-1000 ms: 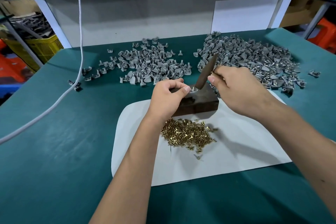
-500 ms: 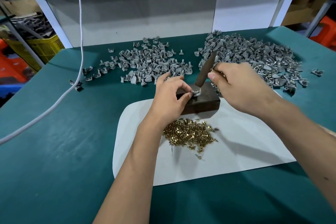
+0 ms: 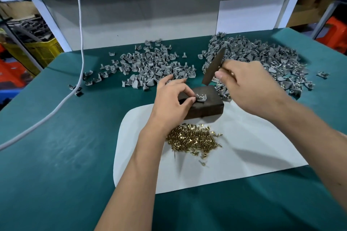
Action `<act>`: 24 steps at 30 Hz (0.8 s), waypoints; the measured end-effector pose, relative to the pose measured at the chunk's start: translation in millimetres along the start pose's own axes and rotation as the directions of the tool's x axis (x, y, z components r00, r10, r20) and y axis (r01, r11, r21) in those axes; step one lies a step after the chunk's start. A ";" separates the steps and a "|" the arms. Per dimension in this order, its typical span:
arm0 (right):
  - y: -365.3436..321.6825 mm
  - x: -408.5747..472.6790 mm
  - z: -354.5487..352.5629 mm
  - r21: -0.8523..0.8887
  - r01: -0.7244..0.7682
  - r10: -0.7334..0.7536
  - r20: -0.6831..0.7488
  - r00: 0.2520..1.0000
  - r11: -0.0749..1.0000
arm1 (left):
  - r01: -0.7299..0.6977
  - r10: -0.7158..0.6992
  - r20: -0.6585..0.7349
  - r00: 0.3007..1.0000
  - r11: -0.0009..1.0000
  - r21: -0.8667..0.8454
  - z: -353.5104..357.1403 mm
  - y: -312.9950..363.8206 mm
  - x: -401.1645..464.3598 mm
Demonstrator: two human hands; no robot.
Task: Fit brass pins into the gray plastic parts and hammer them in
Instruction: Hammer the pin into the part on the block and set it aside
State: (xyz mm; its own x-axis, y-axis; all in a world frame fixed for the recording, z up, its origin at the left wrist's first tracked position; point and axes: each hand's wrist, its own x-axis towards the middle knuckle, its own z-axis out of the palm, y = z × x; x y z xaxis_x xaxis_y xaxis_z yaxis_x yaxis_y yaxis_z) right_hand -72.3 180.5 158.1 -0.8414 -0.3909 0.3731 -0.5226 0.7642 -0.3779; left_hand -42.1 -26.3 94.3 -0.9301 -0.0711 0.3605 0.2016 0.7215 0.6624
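A dark block (image 3: pixel 206 108) sits at the far edge of a white sheet (image 3: pixel 244 155). On its top lies one gray plastic part (image 3: pixel 201 97), which my left hand (image 3: pixel 172 99) pinches at its left side with thumb and forefinger. My right hand (image 3: pixel 249 86) grips a dark metal bar (image 3: pixel 214 68) used as a hammer, tilted and lifted a little above the block's far edge. A heap of brass pins (image 3: pixel 193 140) lies on the sheet just in front of the block.
Two heaps of gray parts lie on the green table: one at the back centre (image 3: pixel 150 67), a larger one at the back right (image 3: pixel 272 62). A white cable (image 3: pixel 80 43) hangs down at the left. A yellow crate (image 3: pixel 43 50) stands beyond the table's left edge.
The bar's tip has risen off the part on the block. My left hand has shifted its pinch on the part, which now shows more plainly.
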 end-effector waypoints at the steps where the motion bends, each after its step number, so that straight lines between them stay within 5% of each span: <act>1: 4.0 -0.7 -1.9 0.019 -0.012 0.012 -0.011 1.000 1.000 | 0.009 -0.009 -0.016 1.000 1.000 -0.004 0.2 -0.3 0.1; 8: 36.8 -8.2 -21.6 0.020 -0.043 0.039 0.158 0.987 0.999 | -0.016 0.015 -0.007 1.000 0.993 -0.121 6.2 -1.4 -0.1; 17: 48.4 -20.8 -15.9 -0.124 0.018 0.049 0.514 0.856 0.992 | 0.223 -0.221 0.051 0.974 0.899 -0.376 1.7 8.7 1.1; 21: 46.7 -20.1 -13.6 -0.155 -0.007 0.079 0.465 0.882 0.988 | 0.249 -0.244 0.068 0.967 0.859 -0.447 2.4 8.3 0.6; 24: 35.2 -13.5 -6.1 -0.069 -0.037 0.052 0.221 0.974 0.997 | 0.248 -0.247 0.063 0.967 0.854 -0.458 2.8 7.7 0.8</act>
State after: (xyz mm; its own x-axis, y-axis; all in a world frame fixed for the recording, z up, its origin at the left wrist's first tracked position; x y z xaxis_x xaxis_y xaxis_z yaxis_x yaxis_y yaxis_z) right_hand -78.5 215.9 145.0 -0.8768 -0.4548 0.1562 -0.4803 0.8119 -0.3320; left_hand -42.1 -18.8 97.9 -0.9686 -0.2031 0.1437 0.0823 0.2835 0.9554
